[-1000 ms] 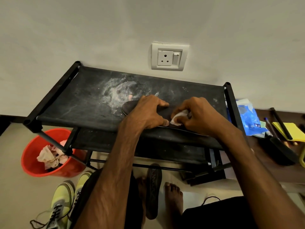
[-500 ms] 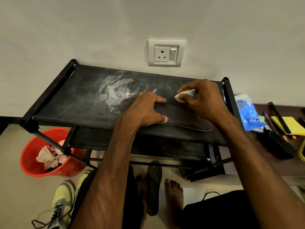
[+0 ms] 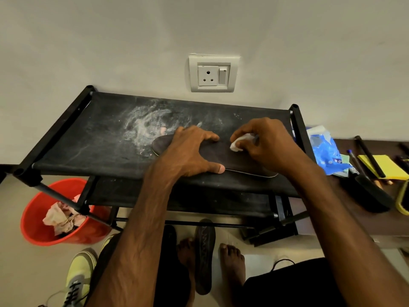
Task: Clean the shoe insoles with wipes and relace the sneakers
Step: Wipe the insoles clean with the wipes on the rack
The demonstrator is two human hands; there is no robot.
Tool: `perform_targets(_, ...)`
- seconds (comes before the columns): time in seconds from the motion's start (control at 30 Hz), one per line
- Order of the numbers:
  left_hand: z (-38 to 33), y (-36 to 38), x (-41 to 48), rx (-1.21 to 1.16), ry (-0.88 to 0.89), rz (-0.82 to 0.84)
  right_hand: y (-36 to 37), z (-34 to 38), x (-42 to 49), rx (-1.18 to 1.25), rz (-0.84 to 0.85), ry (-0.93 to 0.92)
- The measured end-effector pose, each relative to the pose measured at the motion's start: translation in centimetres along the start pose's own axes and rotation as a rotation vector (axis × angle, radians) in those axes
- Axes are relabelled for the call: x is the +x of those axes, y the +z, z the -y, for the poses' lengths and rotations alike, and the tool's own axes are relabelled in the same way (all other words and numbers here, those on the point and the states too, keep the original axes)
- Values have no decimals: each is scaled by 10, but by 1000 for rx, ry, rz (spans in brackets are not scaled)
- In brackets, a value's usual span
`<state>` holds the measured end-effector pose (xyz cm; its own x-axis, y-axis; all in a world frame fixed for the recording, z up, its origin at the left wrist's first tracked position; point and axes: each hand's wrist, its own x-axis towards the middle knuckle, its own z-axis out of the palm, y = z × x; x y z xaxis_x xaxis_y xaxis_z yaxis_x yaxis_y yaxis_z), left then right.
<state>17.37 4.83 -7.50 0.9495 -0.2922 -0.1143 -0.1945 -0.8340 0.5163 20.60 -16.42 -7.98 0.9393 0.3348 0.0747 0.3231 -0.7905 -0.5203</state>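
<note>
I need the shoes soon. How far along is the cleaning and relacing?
Done: used wipes already sit in the red bucket. In hand: the left hand pins an insole on the rack while the right hand rubs it with a wipe. Left: a second insole lies on the floor, and the sneaker has loose laces, so relacing is not finished.
</note>
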Motion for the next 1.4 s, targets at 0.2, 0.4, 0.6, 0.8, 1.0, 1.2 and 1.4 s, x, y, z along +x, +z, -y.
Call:
perform_targets(0.2,0,2,3,20,-5,-12,3,6,3,-63,125,7)
perform_targets(0.4,6,7,8,44,5,-8,-4,18,-7,-58,277,-42)
perform_targets(0.6,7,8,10,64,17,6,-5,19,-10,-69,296,-28)
perform_targets(0.8,10,10,11,31,-31,13,-8,9,5,-108,124,109)
perform_targets(1.0,11,11,11,-3,-56,14,-8,14,0,-108,182,86)
perform_targets(1.2,15,15,16,8,-57,7,-17,19,-14,-89,373,25)
perform_targets(1.4,12,14,15,10,-53,5,-12,14,-5,-60,252,90)
